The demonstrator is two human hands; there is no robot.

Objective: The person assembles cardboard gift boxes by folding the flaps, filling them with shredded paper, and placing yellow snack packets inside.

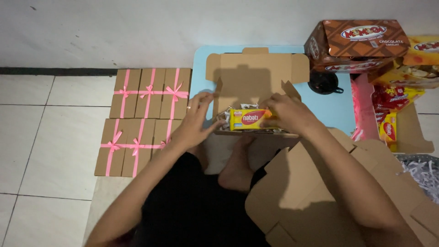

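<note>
packing step, i'd judge: right hand (287, 112) grips the yellow snack packet (249, 119) inside the open cardboard box (254, 73); left hand (194, 121), fingers loosely spread, steadies the box's side. next calls for seating the packet flat.

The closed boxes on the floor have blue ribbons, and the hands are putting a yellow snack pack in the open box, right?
Not quite. The head view shows pink ribbons on the closed boxes, not blue. The rest holds: the left hand and right hand are at a yellow snack pack in the open box.
</note>
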